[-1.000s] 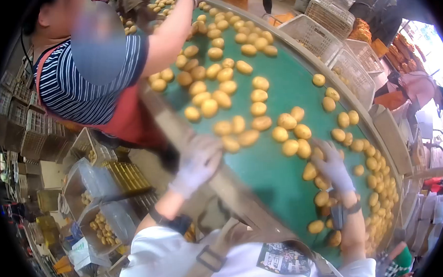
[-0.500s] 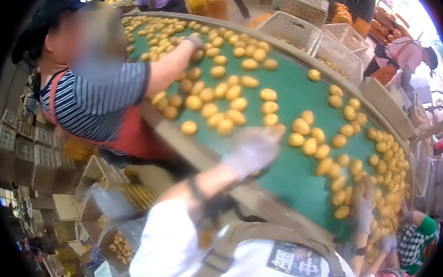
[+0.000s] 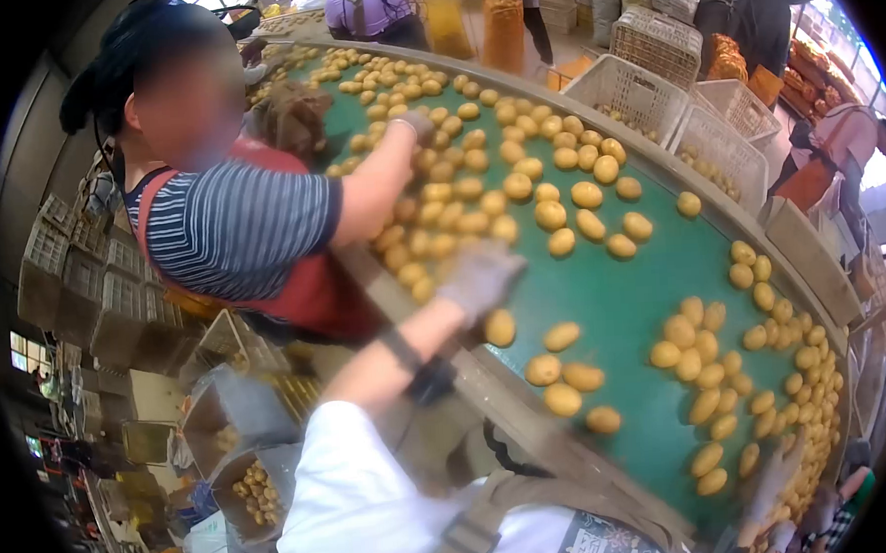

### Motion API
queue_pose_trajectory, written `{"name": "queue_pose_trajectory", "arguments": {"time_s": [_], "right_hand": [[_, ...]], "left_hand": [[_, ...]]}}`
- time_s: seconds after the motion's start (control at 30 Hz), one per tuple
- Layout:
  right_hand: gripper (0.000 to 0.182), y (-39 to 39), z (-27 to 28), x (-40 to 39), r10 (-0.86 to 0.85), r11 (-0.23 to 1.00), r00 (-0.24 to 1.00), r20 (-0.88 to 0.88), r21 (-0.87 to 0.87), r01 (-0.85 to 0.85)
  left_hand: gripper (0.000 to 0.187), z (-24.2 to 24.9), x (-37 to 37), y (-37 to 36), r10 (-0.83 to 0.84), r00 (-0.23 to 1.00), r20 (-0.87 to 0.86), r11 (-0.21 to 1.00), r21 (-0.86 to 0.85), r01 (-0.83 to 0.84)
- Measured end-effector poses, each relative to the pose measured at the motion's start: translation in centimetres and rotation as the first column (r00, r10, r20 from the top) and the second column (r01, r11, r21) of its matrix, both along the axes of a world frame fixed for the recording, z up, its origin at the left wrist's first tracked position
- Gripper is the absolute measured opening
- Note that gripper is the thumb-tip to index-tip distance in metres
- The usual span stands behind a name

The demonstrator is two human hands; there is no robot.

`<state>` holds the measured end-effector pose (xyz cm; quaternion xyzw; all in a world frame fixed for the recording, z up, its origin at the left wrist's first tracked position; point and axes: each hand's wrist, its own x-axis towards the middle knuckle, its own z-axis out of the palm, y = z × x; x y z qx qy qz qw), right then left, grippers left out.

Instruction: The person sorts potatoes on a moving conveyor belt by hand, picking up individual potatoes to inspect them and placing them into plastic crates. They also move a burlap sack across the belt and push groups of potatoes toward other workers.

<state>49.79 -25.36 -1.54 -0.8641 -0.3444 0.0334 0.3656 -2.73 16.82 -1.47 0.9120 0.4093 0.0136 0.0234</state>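
Note:
Potatoes (image 3: 550, 214) lie loose across a green conveyor belt (image 3: 605, 308). My left hand (image 3: 483, 276), in a pale glove, is over the near side of the belt beside a cluster of potatoes. Motion blurs its fingers, and whether a potato is under them cannot be made out. Just below it lies a single potato (image 3: 500, 328). My right hand (image 3: 772, 485), also gloved, reaches in at the lower right against a dense heap of potatoes (image 3: 816, 407). Its fingers look stretched out along the heap, with nothing visible in them.
On my left a co-worker in a striped shirt (image 3: 239, 207) reaches a gloved hand (image 3: 417, 126) into the potatoes. A wooden rail (image 3: 530, 407) edges the belt. Plastic crates (image 3: 629, 92) stand beyond the far side. Boxes with potatoes (image 3: 259, 491) are at lower left.
The view has shifted. My left hand has moved left along the belt toward the co-worker, and several potatoes now lie below it. My right hand appears lower and farther right.

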Motion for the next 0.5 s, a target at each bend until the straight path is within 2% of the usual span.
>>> {"name": "queue_pose_trajectory", "arguments": {"time_s": [0.07, 0.1, 0.13, 0.2, 0.23, 0.27, 0.3, 0.33, 0.37, 0.4, 0.43, 0.47, 0.5], "right_hand": [[0.061, 0.7, -0.4, -1.5, 0.037, 0.997, 0.997, -0.071, -0.068, -0.042], [0.062, 3.0, 0.1, -4.9, 0.088, 0.995, 0.988, -0.126, -0.04, -0.094], [0.063, 5.0, 0.7, -8.3, 0.153, 0.988, 0.967, -0.205, 0.0, -0.157], [0.065, 9.1, 2.5, -13.1, 0.303, 0.953, 0.852, -0.427, 0.159, -0.259], [0.066, 11.0, 3.7, -15.0, 0.372, 0.927, 0.767, -0.522, 0.254, -0.276], [0.067, 12.0, 4.6, -16.0, 0.464, 0.883, 0.608, -0.644, 0.387, -0.265], [0.076, 13.2, 5.1, -18.0, 0.501, 0.853, 0.658, -0.562, 0.448, -0.267], [0.076, 14.2, 6.7, -19.2, 0.613, 0.784, 0.543, -0.574, 0.529, -0.326], [0.073, 14.9, 6.5, -20.3, 0.62, 0.78, 0.361, -0.697, 0.599, -0.181], [0.069, 15.4, 5.7, -21.3, 0.628, 0.772, 0.171, -0.759, 0.636, -0.014], [0.06, 16.1, 5.8, -22.3, 0.667, 0.744, 0.082, -0.74, 0.667, -0.035], [0.058, 16.3, 3.8, -22.1, 0.658, 0.753, 0.234, -0.716, 0.617, -0.231], [0.056, 16.5, 1.9, -21.8, 0.657, 0.751, 0.382, -0.65, 0.523, -0.403]], "left_hand": [[0.045, 0.8, -0.5, -0.1, 0.154, 0.97, 0.187, 0.988, -0.04, -0.149], [0.046, 1.7, -0.3, -0.6, 0.228, 0.934, 0.275, 0.974, -0.073, -0.216], [0.048, 4.7, 0.7, -2.3, 0.336, 0.885, 0.323, 0.936, -0.216, -0.277], [0.054, 6.0, 2.6, -4.3, 0.377, 0.828, 0.415, 0.913, -0.317, -0.257], [0.053, 5.7, 3.5, -5.8, 0.257, 0.778, 0.573, 0.961, -0.234, -0.145], [0.058, 6.2, 4.8, -7.3, 0.13, 0.716, 0.685, 0.989, -0.144, -0.041], [0.057, 7.1, 5.5, -9.2, 0.137, 0.703, 0.698, 0.98, -0.199, 0.007], [0.056, 8.3, 6.6, -11.0, 0.129, 0.689, 0.713, 0.967, -0.246, 0.073], [0.055, 8.8, 8.0, -12.2, 0.103, 0.673, 0.732, 0.946, -0.281, 0.16], [0.055, 7.9, 9.4, -12.9, -0.029, 0.644, 0.764, 0.962, -0.155, 0.226], [0.054, 6.5, 10.8, -13.5, -0.168, 0.594, 0.787, 0.952, -0.026, 0.304], [0.054, 5.7, 12.3, -14.0, -0.316, 0.517, 0.795, 0.916, 0.114, 0.385], [0.053, 6.4, 13.2, -14.9, -0.205, 0.749, 0.63, 0.941, -0.085, 0.329]]}}
